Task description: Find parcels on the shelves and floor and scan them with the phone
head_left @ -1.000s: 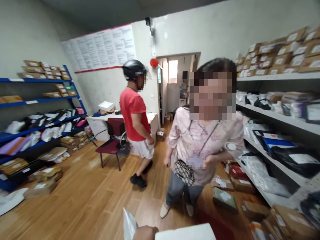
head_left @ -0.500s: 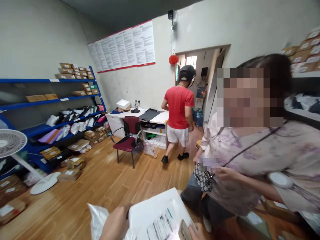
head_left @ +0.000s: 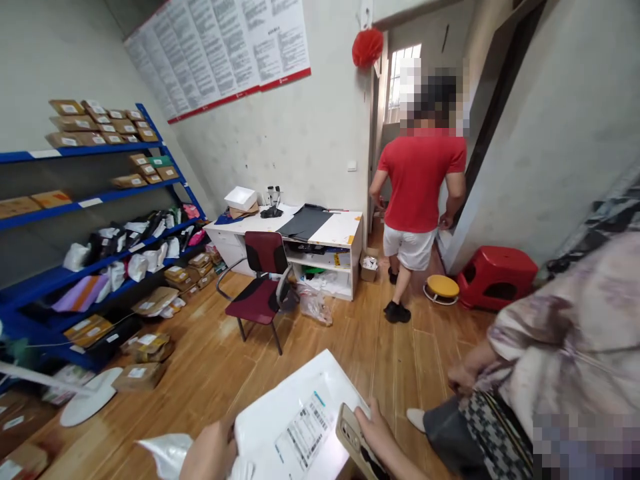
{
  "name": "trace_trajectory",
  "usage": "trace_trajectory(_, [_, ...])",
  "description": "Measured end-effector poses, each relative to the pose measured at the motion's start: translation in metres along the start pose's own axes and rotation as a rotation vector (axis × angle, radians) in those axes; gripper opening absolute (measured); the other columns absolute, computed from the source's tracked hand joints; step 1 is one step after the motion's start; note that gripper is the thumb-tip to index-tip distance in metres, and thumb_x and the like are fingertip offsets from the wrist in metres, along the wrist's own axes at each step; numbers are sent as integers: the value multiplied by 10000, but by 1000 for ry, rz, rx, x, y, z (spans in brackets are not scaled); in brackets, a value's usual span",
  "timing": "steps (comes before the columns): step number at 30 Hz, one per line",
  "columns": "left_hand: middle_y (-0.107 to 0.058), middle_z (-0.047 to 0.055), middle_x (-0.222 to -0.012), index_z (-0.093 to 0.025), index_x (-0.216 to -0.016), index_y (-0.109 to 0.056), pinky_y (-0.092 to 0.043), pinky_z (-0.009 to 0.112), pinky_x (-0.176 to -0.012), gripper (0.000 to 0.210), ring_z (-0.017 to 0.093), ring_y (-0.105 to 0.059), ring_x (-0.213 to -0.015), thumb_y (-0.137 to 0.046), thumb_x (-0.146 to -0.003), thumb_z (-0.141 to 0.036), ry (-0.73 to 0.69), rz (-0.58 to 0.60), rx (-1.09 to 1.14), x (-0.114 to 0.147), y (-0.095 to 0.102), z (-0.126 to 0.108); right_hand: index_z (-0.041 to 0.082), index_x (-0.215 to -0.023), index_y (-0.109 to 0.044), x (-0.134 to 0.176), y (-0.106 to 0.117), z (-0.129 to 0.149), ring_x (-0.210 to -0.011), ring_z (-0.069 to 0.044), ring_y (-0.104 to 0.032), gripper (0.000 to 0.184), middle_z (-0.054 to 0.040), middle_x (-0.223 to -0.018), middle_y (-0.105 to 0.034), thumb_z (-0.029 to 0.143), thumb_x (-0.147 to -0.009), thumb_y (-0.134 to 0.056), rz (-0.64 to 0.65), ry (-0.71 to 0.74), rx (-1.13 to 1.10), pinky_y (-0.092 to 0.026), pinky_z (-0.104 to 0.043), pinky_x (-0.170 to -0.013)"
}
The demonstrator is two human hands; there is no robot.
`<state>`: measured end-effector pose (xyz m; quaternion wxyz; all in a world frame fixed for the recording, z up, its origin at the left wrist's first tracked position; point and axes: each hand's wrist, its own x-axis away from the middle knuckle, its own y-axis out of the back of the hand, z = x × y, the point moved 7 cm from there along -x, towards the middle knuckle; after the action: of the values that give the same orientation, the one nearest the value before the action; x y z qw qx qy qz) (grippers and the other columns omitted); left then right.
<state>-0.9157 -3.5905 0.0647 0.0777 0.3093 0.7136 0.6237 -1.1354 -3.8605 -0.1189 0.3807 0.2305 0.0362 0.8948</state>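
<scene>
My left hand [head_left: 209, 453] is closed on the left edge of a white parcel [head_left: 260, 427], its fingers partly hidden behind it. The parcel tilts toward me and carries a printed shipping label [head_left: 304, 432] with a barcode. A whitish plastic bag [head_left: 167, 450] sticks out beside the same hand; whether that hand grips it too, I cannot tell. In my right hand [head_left: 383, 437] is a beige phone [head_left: 356, 443], held over the parcel's right side with its camera side toward me. A bright patch shows on the parcel next to the phone.
Blue shelves [head_left: 90, 205] with parcels stand left, more parcels on the floor below. Ahead are a maroon chair [head_left: 257, 310] and a white desk [head_left: 345, 230]. A person in red [head_left: 425, 180] walks at the doorway, near stools [head_left: 443, 287]. Another person [head_left: 565, 347] stands close on my right.
My view has turned and moved nearer the desk. The person in red has walked farther toward the doorway. The person at right now shows only partly. Both hands keep their holds.
</scene>
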Motion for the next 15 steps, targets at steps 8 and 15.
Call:
trace_trajectory(8, [-730,77,-1044,-234,-1052,-688,-420,219,-773,371,216,-654,-1013,-447,-793,-119,-119,-57,53,-281,98,-40,238,-860,-432,-263,-21,146,-816,-259,-653,329,-44,-795,-674,537,-725,-444,-128,61,10,-463,-354,-758])
trace_trajectory(15, [-733,74,-1035,-243,-1050,-692,-403,217,-719,373,210,-658,-1002,-456,-795,-105,-302,-59,87,-551,181,-121,217,-846,-484,-475,8,274,-758,-266,-643,290,-41,-732,-663,487,-744,-460,-329,48,11,-455,-359,-712])
